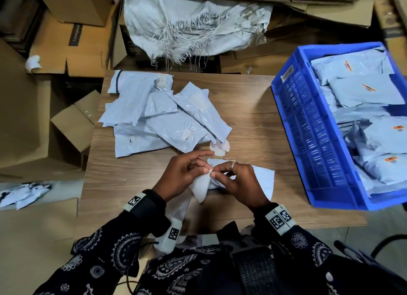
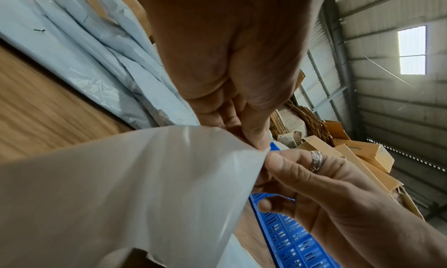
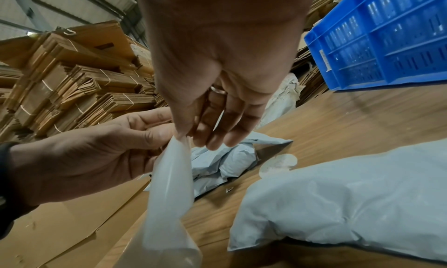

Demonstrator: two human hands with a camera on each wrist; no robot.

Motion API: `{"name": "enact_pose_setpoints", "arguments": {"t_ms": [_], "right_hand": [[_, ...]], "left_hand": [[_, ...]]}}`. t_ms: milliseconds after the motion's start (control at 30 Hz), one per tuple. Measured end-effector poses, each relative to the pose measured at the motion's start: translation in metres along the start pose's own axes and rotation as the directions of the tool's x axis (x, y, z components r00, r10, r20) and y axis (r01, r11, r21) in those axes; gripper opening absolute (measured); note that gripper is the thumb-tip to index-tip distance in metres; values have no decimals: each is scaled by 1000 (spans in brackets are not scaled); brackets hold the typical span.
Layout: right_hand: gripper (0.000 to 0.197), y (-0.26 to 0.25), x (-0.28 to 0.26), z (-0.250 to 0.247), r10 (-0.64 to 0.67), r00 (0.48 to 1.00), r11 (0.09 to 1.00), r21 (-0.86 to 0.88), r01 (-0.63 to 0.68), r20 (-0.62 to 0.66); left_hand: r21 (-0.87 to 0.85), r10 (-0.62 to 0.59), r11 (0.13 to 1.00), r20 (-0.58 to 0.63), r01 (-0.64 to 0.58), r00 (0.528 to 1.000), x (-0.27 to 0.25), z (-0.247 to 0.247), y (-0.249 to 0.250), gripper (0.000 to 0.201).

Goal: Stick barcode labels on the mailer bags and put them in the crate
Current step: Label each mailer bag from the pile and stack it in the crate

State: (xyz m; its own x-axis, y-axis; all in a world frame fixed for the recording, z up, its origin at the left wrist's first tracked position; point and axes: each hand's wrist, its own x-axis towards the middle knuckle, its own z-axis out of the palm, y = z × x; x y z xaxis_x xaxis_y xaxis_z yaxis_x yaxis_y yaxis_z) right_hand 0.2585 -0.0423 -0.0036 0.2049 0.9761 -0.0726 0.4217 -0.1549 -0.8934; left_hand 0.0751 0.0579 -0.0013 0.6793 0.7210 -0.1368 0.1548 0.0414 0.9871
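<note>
Both hands meet over the near middle of the wooden table (image 1: 253, 118). My left hand (image 1: 207, 170) and right hand (image 1: 214, 173) pinch the top edge of a white label strip (image 1: 201, 189) that hangs down between them. The left wrist view shows the label strip (image 2: 121, 195) and the ringed right hand (image 2: 266, 163) close up. A pale blue mailer bag (image 1: 264, 180) lies flat under my right hand; the right wrist view shows this bag (image 3: 350, 195) too. Several more mailer bags (image 1: 158, 118) are piled at the table's left. The blue crate (image 1: 308, 129) at the right holds several labelled bags.
A round white paper piece (image 1: 220, 149) lies just beyond my hands. Cardboard boxes (image 1: 66, 41) and a frayed white sack (image 1: 193, 25) crowd the floor behind and left of the table. Crumpled scraps (image 1: 22, 195) lie at the left.
</note>
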Motion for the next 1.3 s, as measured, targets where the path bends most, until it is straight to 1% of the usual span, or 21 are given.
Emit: {"name": "enact_pose_setpoints", "arguments": {"t_ms": [133,233,333,433,567,633,733,833,967,1100,1300], "right_hand": [[8,-3,-2,1,17,999,1000,24,-18,49],[10,-3,-4,2,2,997,1000,13,-3,80],[10,-4,-6,2,25,996,999,19,-26,80],[9,-3,-6,3,36,996,999,9,-37,78],[7,-1,-6,4,69,997,995,71,-71,26],[8,1,-7,5,104,994,987,121,-106,21],[20,4,-8,7,160,986,962,217,-166,43],[25,3,-9,7,154,987,961,223,-162,53],[20,-2,-8,4,149,986,959,234,-161,69],[6,-6,-7,4,141,990,968,208,-143,26],[14,-6,-7,8,218,975,939,264,-219,31]], "left_hand": [[77,36,996,23,-38,999,-3,-1,4,44],[101,43,994,50,-48,998,-5,-1,5,46],[117,42,992,57,-48,997,-6,-1,7,49],[95,37,995,64,-43,997,-8,-1,8,49],[69,39,997,71,-44,997,-9,1,10,47],[74,36,996,62,-41,997,-8,0,9,47],[67,23,997,41,-26,999,-8,-1,8,47],[89,19,996,11,-20,1000,-9,1,9,45],[94,50,994,8,-50,999,-8,1,11,39],[128,95,987,33,-98,995,-7,1,8,36],[88,101,991,54,-105,993,-7,3,7,35]]}}
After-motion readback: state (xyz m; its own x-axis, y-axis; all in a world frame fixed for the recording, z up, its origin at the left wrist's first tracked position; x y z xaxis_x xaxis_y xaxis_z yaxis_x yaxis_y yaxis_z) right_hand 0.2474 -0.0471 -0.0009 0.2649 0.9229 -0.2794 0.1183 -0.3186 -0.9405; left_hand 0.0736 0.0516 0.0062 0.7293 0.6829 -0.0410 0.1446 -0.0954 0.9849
